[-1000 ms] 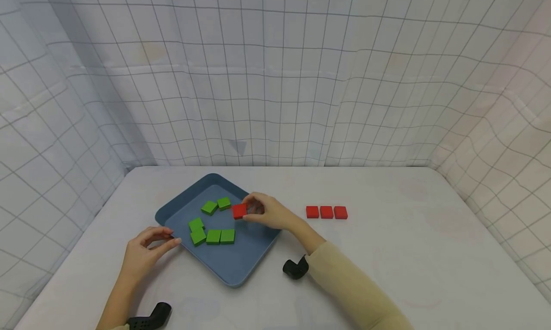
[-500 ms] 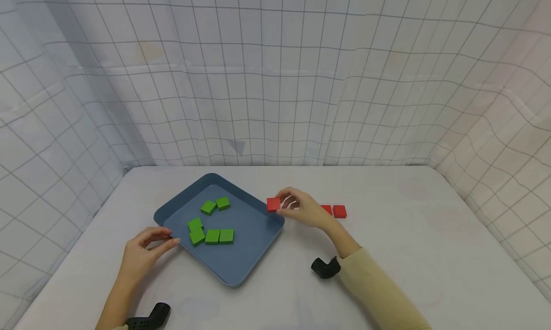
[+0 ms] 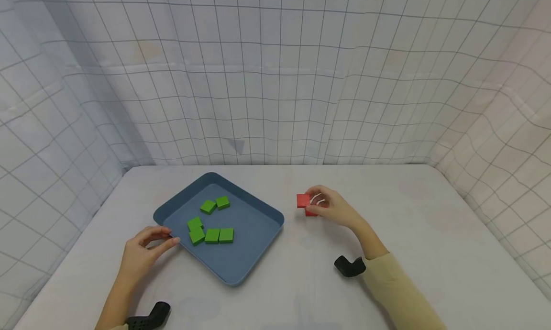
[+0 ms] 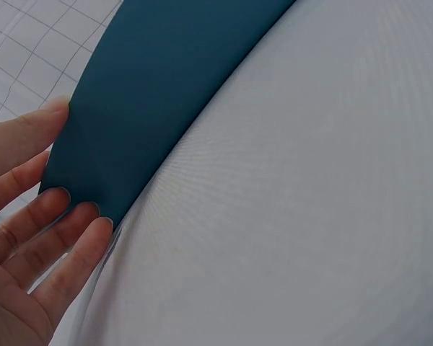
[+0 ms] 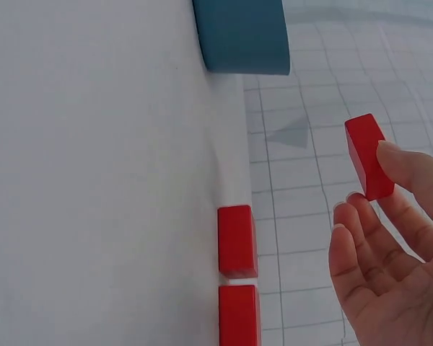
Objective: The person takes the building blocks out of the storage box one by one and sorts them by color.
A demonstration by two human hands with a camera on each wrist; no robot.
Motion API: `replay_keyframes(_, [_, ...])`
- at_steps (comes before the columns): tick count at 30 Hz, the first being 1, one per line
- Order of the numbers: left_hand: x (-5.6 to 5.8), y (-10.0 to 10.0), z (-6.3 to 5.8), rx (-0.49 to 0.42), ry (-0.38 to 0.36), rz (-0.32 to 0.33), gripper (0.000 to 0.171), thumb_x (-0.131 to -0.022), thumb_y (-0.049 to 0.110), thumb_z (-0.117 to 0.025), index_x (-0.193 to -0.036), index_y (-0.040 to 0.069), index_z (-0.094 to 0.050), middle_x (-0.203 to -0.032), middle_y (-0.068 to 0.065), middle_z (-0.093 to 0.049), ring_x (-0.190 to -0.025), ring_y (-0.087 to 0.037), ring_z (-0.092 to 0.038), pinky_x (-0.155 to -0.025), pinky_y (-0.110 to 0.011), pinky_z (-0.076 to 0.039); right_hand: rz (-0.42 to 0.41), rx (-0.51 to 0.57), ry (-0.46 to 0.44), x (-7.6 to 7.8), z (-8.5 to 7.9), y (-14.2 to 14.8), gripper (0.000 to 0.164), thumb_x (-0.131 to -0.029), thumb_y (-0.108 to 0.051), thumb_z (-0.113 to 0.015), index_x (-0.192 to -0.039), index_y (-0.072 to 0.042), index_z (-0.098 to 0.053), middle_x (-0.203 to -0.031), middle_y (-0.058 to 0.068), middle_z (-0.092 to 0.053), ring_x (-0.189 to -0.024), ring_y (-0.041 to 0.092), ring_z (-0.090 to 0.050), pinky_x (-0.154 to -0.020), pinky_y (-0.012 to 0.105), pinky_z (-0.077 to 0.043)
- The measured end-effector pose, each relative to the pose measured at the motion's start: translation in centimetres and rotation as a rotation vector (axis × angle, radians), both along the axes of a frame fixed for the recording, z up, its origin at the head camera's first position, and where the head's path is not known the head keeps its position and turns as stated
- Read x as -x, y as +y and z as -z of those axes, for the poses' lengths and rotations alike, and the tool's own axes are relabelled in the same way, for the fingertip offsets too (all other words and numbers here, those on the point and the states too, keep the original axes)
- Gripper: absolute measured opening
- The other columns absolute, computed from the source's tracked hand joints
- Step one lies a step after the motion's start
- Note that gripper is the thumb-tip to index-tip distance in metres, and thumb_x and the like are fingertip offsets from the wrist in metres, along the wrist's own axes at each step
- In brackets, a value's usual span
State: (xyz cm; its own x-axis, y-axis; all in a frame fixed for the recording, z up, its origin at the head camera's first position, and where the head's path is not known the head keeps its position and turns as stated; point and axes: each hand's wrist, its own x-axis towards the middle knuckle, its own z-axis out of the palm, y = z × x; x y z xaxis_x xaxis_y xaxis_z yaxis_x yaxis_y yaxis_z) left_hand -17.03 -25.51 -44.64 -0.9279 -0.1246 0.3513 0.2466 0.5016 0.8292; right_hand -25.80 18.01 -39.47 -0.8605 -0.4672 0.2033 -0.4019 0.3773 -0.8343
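Between thumb and fingers, my right hand (image 3: pixel 333 209) pinches a red square block (image 3: pixel 303 201) above the table. The right wrist view shows it as a thick flat piece (image 5: pixel 369 157). Just below the hand lies another red block (image 3: pixel 311 213), partly covered by it; the hand hides most of the others in that row. My left hand (image 3: pixel 142 253) holds the left side of a blue tray (image 3: pixel 254 258), thumb and fingertips at its edge. Several green blocks (image 3: pixel 213 236) lie inside the tray, mostly on its left half.
In the right wrist view, two red blocks (image 5: pixel 236 241) stand in line on the table. Black curved wrist pieces (image 3: pixel 350 267) sit by both forearms. A white cloth with grid lines (image 3: pixel 275 81) hangs behind and at both sides of the table (image 3: pixel 409 215).
My right hand has carried the red block from over the tray out to the right, to the red row. My left hand and the tray stay where they were.
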Motion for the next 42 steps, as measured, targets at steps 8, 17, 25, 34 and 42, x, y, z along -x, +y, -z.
replay_keyframes(8, [0.0,0.0,0.0,0.011,-0.002,-0.017,0.030,-0.074,0.005,-0.075,-0.099,-0.004,-0.062,-0.088,0.004,-0.061,-0.079,0.005,-0.056,-0.069,-0.006,-0.047,0.046,-0.015,-0.017,0.9,1.4,3.7,0.033,-0.083,-0.009,-0.068,-0.113,-0.003,-0.055,-0.101,0.011,-0.056,-0.090,0.022,-0.056,-0.074,0.024,-0.050])
replay_keyframes(17, [0.1,0.0,0.1,0.012,-0.006,-0.025,0.029,-0.074,0.006,-0.075,-0.098,-0.004,-0.063,-0.087,0.002,-0.061,-0.079,0.005,-0.056,-0.068,-0.007,-0.047,0.087,-0.052,-0.006,0.8,1.5,6.8,0.035,-0.084,-0.011,-0.067,-0.114,-0.002,-0.053,-0.104,0.012,-0.056,-0.093,0.022,-0.055,-0.075,0.022,-0.050])
replay_keyframes(25, [0.0,0.1,-0.1,0.002,-0.003,-0.013,0.028,-0.075,0.004,-0.075,-0.098,-0.005,-0.062,-0.087,0.000,-0.061,-0.079,0.006,-0.056,-0.069,-0.007,-0.048,0.153,-0.094,-0.042,0.7,1.7,9.6,0.036,-0.085,-0.016,-0.066,-0.117,-0.004,-0.053,-0.110,0.012,-0.056,-0.096,0.022,-0.056,-0.076,0.023,-0.050])
replay_keyframes(34, [-0.1,0.1,-0.3,-0.013,-0.011,-0.002,0.029,-0.075,0.004,-0.074,-0.099,-0.007,-0.061,-0.088,-0.001,-0.061,-0.079,0.004,-0.056,-0.069,-0.008,-0.048,0.173,-0.153,-0.090,0.6,2.4,12.2,0.038,-0.086,-0.019,-0.065,-0.117,-0.002,-0.053,-0.110,0.014,-0.056,-0.099,0.027,-0.055,-0.077,0.023,-0.050])
replay_keyframes(42, [0.0,0.1,-0.1,-0.003,-0.014,-0.015,0.029,-0.075,0.005,-0.075,-0.099,-0.005,-0.062,-0.087,0.000,-0.061,-0.078,0.005,-0.056,-0.069,-0.007,-0.048,0.169,-0.212,-0.168,0.7,3.3,13.5,0.039,-0.084,-0.021,-0.067,-0.117,-0.004,-0.054,-0.111,0.013,-0.057,-0.102,0.028,-0.053,-0.078,0.032,-0.046])
